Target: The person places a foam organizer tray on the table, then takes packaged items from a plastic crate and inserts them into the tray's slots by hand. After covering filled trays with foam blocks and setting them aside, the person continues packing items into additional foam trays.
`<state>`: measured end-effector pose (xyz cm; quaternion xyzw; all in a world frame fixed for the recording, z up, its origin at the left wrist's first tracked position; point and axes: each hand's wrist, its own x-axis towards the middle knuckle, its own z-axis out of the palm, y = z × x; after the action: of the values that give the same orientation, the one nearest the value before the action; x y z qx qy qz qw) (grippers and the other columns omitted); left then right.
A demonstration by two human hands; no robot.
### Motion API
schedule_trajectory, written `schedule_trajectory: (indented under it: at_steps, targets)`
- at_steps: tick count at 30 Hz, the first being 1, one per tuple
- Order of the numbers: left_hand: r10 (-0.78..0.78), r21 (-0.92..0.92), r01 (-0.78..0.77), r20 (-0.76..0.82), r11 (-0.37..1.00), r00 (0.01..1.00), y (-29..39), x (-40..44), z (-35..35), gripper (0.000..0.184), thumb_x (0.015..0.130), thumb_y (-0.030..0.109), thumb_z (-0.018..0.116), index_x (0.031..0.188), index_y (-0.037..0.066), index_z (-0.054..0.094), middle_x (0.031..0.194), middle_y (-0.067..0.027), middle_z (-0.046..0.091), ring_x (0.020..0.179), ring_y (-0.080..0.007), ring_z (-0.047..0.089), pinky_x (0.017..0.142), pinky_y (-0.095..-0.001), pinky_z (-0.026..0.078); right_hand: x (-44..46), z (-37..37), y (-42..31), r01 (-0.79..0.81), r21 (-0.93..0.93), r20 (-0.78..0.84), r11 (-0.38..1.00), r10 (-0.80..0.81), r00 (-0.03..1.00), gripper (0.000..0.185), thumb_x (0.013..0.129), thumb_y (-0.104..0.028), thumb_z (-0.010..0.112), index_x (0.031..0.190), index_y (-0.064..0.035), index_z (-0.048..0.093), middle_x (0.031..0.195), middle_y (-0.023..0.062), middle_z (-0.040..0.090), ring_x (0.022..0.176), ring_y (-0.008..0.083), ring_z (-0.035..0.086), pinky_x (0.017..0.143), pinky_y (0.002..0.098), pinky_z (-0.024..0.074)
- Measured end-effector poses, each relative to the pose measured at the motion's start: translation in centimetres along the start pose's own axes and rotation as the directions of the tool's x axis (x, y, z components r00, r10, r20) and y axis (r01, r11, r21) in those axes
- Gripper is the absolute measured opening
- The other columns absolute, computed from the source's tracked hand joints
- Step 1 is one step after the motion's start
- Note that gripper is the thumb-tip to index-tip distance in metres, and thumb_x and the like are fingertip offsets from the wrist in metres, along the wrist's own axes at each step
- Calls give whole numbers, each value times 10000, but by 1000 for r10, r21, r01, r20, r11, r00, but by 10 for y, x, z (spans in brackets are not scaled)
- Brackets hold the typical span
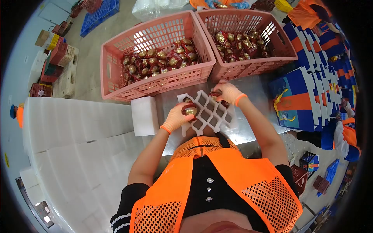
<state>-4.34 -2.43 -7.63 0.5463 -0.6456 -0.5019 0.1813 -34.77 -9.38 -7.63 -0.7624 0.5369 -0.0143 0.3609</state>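
Note:
A white foam lattice (200, 124) with diamond-shaped openings lies on the metal table (245, 133) in front of me. My left hand (177, 116), in a pale glove with an orange cuff, grips a gold and red wrapped item (190, 111) at the lattice's left side. At its upper right, my right hand (228, 93), gloved the same way, has its fingers closed on a dark red wrapped item (216, 93). Other wrapped items show partly beside both hands, in the lattice's upper corners. Several openings show nothing in them.
Two pink crates (155, 86) (254, 66) of gold and red wrapped items stand beyond the lattice. A white foam block (144, 116) and stacked white foam (85, 155) are at the left. Blue and orange boxes (297, 101) stand at the right. Other people in orange are farther off.

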Motion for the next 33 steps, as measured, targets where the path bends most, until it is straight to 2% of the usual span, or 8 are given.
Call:
schedule_trajectory:
  at_steps: [2, 7, 10, 15, 18, 25, 28, 33]
  targets:
    - [-4, -58, 5, 11, 998, 1000, -6, 2, -1, 579, 685, 308, 837, 1194, 72, 696, 1171, -150, 684, 1040, -281, 683, 914, -359, 543, -10, -3, -9, -69, -37, -73, 997, 66, 995, 307, 804, -195, 752, 1094, -99, 717, 1161, 125, 661, 971, 331, 689, 803, 438, 580]
    - [-88, -170, 119, 182, 978, 979, 5, 5, -13, 584, 711, 286, 828, 1233, 75, 672, 1170, -136, 680, 1033, -237, 678, 909, -332, 542, 6, 32, -20, -25, -489, -63, 872, -7, 998, 221, 896, -206, 673, 1023, -32, 724, 1006, 189, 702, 926, 327, 720, 778, 450, 585]
    - [-118, -310, 131, 61, 942, 991, 34, 9, -11, 598, 732, 251, 815, 1272, 72, 630, 1193, -135, 677, 1016, -229, 680, 887, -332, 548, 31, 57, -34, -119, -695, -35, 709, 131, 991, 209, 911, -207, 638, 1002, -39, 720, 1039, 204, 700, 946, 308, 723, 748, 455, 588]
    - [243, 166, -215, -177, 962, 954, 44, 39, 10, 461, 759, 221, 808, 1175, 148, 624, 1085, -181, 638, 994, -395, 654, 882, -441, 546, -11, 42, -10, -112, -107, -248, 988, 83, 965, 210, 867, -176, 637, 1053, -125, 721, 1161, 139, 641, 1010, 387, 661, 873, 461, 551]
    - [298, 287, -266, -73, 920, 952, 26, 44, 26, 489, 754, 217, 807, 1199, 148, 614, 1096, -173, 632, 998, -388, 653, 869, -450, 543, -22, 47, -7, -68, 5, -329, 998, 66, 942, 190, 868, -184, 636, 1032, -140, 723, 1178, 117, 621, 1019, 365, 659, 871, 463, 545]
    - [131, 476, -303, 360, 826, 924, 55, 87, 15, 356, 705, 197, 831, 1011, 48, 723, 1063, -183, 673, 1004, -349, 661, 865, -446, 538, -18, 51, -10, -101, 24, -316, 995, 104, 943, 201, 867, -174, 639, 1044, -139, 726, 1157, 120, 611, 1014, 358, 657, 875, 464, 540]
    - [34, 614, -356, 472, 705, 881, 67, 101, 14, 428, 702, 221, 829, 1083, 68, 708, 1157, -171, 635, 1024, -358, 656, 877, -453, 543, -14, 48, -9, -122, 25, -286, 992, 124, 950, 205, 863, -163, 633, 1046, -152, 725, 1150, 122, 616, 1012, 362, 657, 873, 465, 540]
    - [195, 654, -378, 337, 655, 921, 66, 48, 27, 384, 769, 120, 752, 1131, 80, 632, 1209, -129, 537, 1114, -361, 593, 892, -456, 547, -26, 46, -10, -98, 138, -342, 986, 140, 929, 186, 859, -160, 628, 1027, -158, 708, 1126, 133, 621, 1007, 370, 658, 872, 469, 540]
